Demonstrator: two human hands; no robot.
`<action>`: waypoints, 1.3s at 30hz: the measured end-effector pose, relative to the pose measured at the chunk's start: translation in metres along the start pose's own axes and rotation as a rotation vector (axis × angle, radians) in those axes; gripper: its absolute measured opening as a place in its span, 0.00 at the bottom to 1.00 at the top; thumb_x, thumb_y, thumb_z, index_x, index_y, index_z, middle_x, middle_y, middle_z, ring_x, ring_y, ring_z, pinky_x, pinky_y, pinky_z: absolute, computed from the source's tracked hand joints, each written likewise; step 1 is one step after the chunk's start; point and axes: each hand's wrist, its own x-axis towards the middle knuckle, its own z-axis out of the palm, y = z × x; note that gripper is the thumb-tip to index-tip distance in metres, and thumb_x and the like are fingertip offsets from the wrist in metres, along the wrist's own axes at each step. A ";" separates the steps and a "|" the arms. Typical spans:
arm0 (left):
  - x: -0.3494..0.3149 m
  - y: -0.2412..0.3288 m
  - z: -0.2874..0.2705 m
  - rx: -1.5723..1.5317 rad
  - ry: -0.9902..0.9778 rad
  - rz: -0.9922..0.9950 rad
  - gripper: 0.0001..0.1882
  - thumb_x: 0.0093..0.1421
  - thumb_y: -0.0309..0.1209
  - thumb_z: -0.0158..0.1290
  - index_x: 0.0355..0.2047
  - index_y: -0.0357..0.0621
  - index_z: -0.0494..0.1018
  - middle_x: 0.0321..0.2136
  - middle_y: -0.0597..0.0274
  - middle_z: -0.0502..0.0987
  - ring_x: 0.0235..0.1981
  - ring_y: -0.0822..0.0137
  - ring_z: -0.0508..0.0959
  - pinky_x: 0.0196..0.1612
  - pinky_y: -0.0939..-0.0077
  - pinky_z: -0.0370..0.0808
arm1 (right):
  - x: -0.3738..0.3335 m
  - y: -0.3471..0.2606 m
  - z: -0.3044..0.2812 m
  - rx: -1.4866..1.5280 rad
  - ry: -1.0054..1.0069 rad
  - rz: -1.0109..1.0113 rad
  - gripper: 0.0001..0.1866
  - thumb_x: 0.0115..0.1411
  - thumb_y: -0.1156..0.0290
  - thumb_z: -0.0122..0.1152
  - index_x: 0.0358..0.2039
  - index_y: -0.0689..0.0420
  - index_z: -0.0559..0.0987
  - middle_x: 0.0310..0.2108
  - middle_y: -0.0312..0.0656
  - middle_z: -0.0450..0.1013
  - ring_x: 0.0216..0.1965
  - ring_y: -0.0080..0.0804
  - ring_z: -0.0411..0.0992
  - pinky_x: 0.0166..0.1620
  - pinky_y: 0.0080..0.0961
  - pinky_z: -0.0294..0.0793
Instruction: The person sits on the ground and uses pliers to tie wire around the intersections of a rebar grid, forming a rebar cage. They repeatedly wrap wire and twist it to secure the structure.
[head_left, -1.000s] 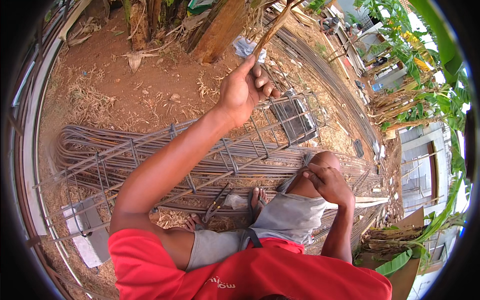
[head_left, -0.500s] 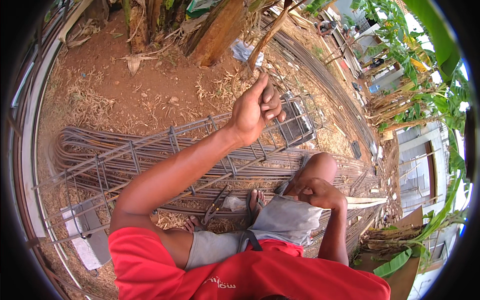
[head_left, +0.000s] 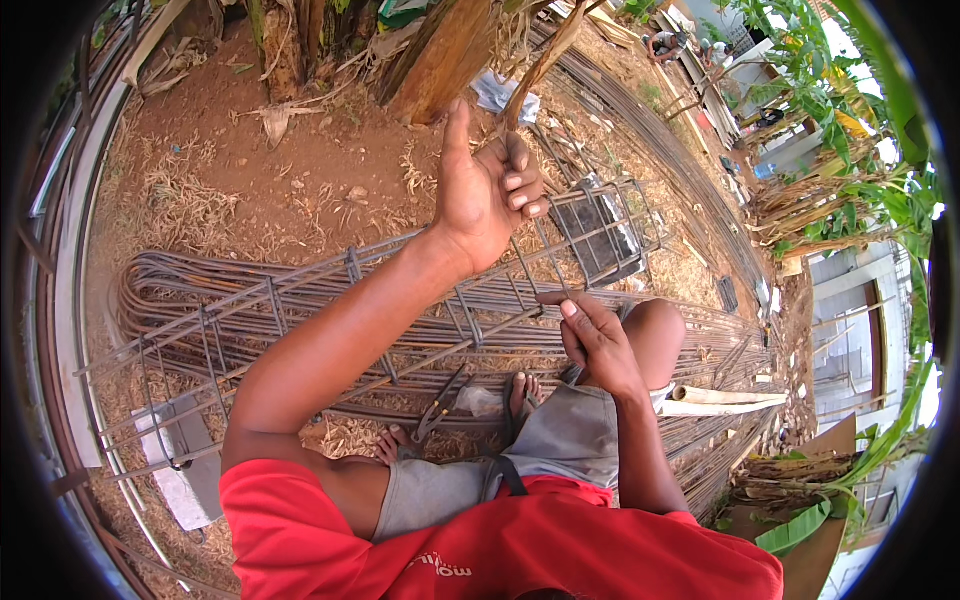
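Observation:
A long rebar cage (head_left: 420, 345) of straight bars and square stirrups lies slanting across in front of me. Above its far side is my left hand (head_left: 482, 195), thumb stretched up and fingers loosely bent apart, with nothing visible in it. My right hand (head_left: 600, 345) is at the cage's near bar, beside a stirrup joint, with thumb and forefinger pinched together. Whatever lies in that pinch is too small to make out. Pliers-like cutters (head_left: 440, 405) with dark handles lie on the ground by my feet.
Bent rebar rods (head_left: 170, 285) lie bundled under the cage. A dark block (head_left: 597, 235) is under its right end, a pale block (head_left: 178, 460) under its left. Banana trunks (head_left: 440, 65) stand at the far side. More long bars (head_left: 660, 130) and people (head_left: 665, 45) are farther off.
My left hand has shifted slightly left and its fingers have loosened apart. My right hand has come from beside my knee, up and left to the cage bar.

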 end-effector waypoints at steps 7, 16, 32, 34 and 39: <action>0.006 0.006 -0.012 0.090 -0.055 -0.050 0.34 0.76 0.62 0.35 0.20 0.52 0.58 0.17 0.72 0.54 0.19 0.73 0.56 0.27 0.74 0.59 | 0.012 0.001 0.005 0.025 -0.121 0.065 0.21 0.82 0.59 0.50 0.64 0.59 0.78 0.20 0.28 0.64 0.22 0.15 0.59 0.28 0.17 0.60; -0.007 -0.019 -0.018 0.159 0.061 -0.201 0.34 0.76 0.62 0.35 0.19 0.54 0.55 0.16 0.74 0.53 0.19 0.73 0.55 0.27 0.74 0.58 | 0.042 0.018 0.040 0.284 0.019 -0.094 0.17 0.83 0.60 0.47 0.57 0.59 0.77 0.20 0.27 0.60 0.19 0.14 0.55 0.23 0.16 0.54; -0.019 -0.010 -0.021 0.124 -0.196 -0.153 0.23 0.80 0.49 0.37 0.26 0.54 0.59 0.24 0.71 0.59 0.28 0.69 0.62 0.45 0.65 0.68 | 0.049 -0.002 0.029 0.781 -0.180 -0.027 0.13 0.81 0.64 0.50 0.55 0.60 0.76 0.19 0.28 0.62 0.14 0.13 0.52 0.19 0.14 0.50; -0.018 -0.008 -0.020 0.161 -0.242 -0.122 0.23 0.82 0.46 0.36 0.27 0.54 0.60 0.25 0.72 0.59 0.29 0.69 0.64 0.47 0.63 0.70 | 0.047 -0.005 0.030 0.729 -0.176 -0.066 0.15 0.81 0.63 0.52 0.54 0.61 0.78 0.19 0.29 0.62 0.14 0.13 0.52 0.19 0.14 0.50; -0.020 -0.010 -0.022 0.181 -0.296 -0.178 0.24 0.81 0.53 0.39 0.28 0.54 0.63 0.27 0.71 0.63 0.33 0.67 0.70 0.52 0.63 0.74 | 0.045 -0.010 0.032 0.678 -0.143 -0.083 0.17 0.80 0.61 0.53 0.55 0.60 0.80 0.19 0.30 0.64 0.14 0.13 0.51 0.20 0.15 0.50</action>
